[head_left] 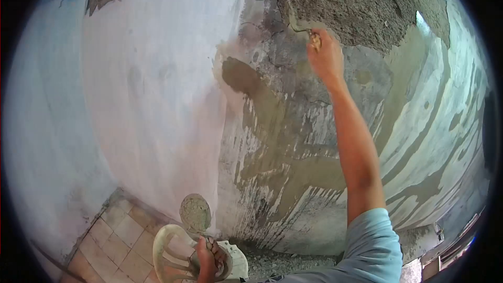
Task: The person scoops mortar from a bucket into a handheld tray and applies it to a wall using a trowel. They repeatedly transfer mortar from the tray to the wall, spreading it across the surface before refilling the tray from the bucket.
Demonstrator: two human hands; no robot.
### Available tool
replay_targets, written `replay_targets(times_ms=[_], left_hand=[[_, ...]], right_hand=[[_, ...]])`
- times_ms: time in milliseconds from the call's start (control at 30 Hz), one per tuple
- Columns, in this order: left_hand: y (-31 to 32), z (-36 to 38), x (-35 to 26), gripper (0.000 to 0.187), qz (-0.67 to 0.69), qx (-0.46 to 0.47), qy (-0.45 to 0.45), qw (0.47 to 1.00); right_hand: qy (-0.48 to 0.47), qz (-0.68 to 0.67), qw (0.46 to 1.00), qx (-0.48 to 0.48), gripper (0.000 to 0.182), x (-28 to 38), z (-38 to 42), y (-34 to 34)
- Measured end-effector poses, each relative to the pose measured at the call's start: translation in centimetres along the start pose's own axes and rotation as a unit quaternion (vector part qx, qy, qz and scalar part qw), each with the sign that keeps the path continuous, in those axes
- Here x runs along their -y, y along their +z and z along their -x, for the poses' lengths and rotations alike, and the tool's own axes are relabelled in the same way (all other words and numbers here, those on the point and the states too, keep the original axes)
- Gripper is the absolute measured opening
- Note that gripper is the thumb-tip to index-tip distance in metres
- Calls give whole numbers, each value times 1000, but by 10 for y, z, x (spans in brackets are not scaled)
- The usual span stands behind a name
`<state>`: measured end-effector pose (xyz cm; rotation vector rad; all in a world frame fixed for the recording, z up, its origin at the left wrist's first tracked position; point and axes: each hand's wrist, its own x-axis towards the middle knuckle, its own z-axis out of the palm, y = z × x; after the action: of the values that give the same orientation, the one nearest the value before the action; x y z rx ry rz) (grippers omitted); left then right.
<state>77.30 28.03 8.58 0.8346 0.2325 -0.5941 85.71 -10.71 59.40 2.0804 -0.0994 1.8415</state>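
Observation:
My right hand is raised to the upper wall, its fingers closed round the light-coloured handle of a trowel. The narrow, grey-smeared blade is against or very close to the lower left edge of a rough, bare mortar patch. Low in view, my left hand is a closed fist. A round-ended scoop coated with grey mortar rises from it, its handle mostly hidden by the fingers. Under and around this hand are white plastic pieces smeared with mortar, perhaps a chair or stool.
The wall is pale on the left, with wet grey streaks running down its middle and right. A dark damp spot lies left of centre. Tiled floor shows at lower left, and rubble lies along the wall base.

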Motion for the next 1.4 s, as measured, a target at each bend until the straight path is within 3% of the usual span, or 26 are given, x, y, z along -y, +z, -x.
replay_targets(times_ms=[100,300,400,600,800,900,1000,1200,1300,1400], left_hand=[[7,0,-6,44,15,-23,17,999],[-34,-51,21,44,9,-23,25,999],[-1,-37,8,45,6,-67,-10,998],[-10,-38,7,42,-13,-26,-39,999],[-1,-11,-5,45,35,-9,41,999],[1,-4,-13,45,2,-37,53,998],[-3,-9,-10,45,23,-43,37,998],[0,-13,-2,40,21,-18,31,999],[-5,-20,5,41,5,-28,9,1000],[2,-21,6,42,34,-38,9,999]], right_hand=[[-26,191,977,88,48,-1,-2,0],[-132,234,961,71,43,-10,5,16],[-92,228,957,153,44,-2,3,5],[-114,225,953,167,42,-2,27,-6],[2,73,975,208,32,1,39,-60],[59,-52,983,164,31,-16,20,-53],[14,-110,993,36,32,-32,-10,-30],[58,-16,987,147,33,1,-31,10],[32,22,978,206,33,16,-31,2],[1,35,983,180,33,8,-20,13]])
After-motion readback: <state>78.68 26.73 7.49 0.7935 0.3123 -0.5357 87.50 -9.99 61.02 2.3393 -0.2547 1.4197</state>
